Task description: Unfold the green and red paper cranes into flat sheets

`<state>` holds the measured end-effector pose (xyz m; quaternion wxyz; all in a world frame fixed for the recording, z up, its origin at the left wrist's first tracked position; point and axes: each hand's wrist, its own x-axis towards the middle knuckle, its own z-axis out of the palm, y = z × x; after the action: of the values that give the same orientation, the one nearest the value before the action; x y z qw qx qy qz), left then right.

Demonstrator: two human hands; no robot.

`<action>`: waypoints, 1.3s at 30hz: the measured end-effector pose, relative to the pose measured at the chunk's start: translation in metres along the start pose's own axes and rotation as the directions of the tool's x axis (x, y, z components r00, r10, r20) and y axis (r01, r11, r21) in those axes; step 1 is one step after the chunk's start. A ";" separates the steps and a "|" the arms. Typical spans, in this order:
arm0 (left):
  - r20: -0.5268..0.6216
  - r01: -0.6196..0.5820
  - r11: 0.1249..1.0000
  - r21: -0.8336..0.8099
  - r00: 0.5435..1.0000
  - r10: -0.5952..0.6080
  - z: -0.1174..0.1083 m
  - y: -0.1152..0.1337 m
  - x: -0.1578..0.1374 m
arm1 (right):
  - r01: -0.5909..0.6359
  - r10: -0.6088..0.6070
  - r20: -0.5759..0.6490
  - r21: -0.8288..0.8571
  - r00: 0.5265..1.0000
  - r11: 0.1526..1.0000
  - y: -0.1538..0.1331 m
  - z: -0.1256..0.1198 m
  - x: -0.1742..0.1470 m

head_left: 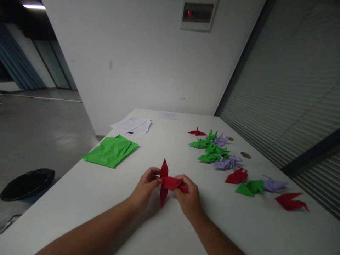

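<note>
Between my two hands, just above the white table (106, 198), is a red origami crane (170, 182) with its wings spread toward and away from me. My left hand (147, 184) pinches it at the left, near where the wings meet the body. The fingers of my right hand (188, 193) are closed on its right end, covering part of the folds there. To the right lie several finished paper cranes: a red crane (237, 176), a green crane (250, 188), a purple crane (274, 184) and another red crane (291, 202) are nearest.
Creased green paper sheets (110, 151) lie at the left table edge, with printed papers (132, 125) behind. More green cranes (212, 152) cluster at the back right beside a lone red crane (197, 132). A black-lined bin (28, 184) stands on the floor at left. Blinds (287, 88) border the right side.
</note>
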<state>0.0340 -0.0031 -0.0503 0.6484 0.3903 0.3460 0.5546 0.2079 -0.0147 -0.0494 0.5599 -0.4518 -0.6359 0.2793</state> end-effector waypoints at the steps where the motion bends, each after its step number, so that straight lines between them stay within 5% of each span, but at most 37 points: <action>1: 0.017 -0.017 0.999 0.044 1.000 0.017 -0.002 -0.001 0.000 | -0.076 0.077 -0.002 0.065 0.997 0.995 0.002 0.001 0.000; 7: 0.071 -0.094 0.989 0.111 0.994 0.086 -0.006 -0.004 -0.002 | -0.330 0.345 0.028 0.369 0.938 0.869 0.005 0.006 0.000; 11: 0.184 -0.202 0.907 0.369 0.973 0.141 -0.007 -0.002 -0.003 | -0.390 0.433 0.000 0.435 0.901 0.812 0.001 0.006 0.003; 19: 0.162 -0.120 0.749 0.651 0.987 0.017 -0.014 -0.007 0.005 | -0.412 0.429 0.022 0.330 0.903 0.849 0.010 0.001 0.003; 25: 0.128 -0.170 0.645 0.745 0.985 0.112 -0.019 -0.005 0.007 | -0.306 0.313 0.038 0.349 0.949 0.886 0.011 0.000 0.004; 30: 0.082 -0.192 0.740 0.644 0.980 0.183 -0.013 0.003 0.003 | -0.198 0.183 0.079 0.321 0.980 0.926 0.013 0.008 0.001; 35: 0.071 -0.077 0.895 0.439 0.996 0.051 -0.007 0.002 0.000 | -0.127 0.143 -0.130 0.129 0.981 0.983 0.014 0.009 -0.001; 39: 0.066 -0.053 0.957 0.284 0.997 0.035 -0.004 -0.003 -0.001 | -0.086 0.085 -0.071 -0.012 0.994 0.996 0.009 0.008 0.000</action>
<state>0.0313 -0.0036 -0.0549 0.5830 0.5038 0.3939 0.5012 0.2021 -0.0099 -0.0588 0.5660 -0.4925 -0.5980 0.2820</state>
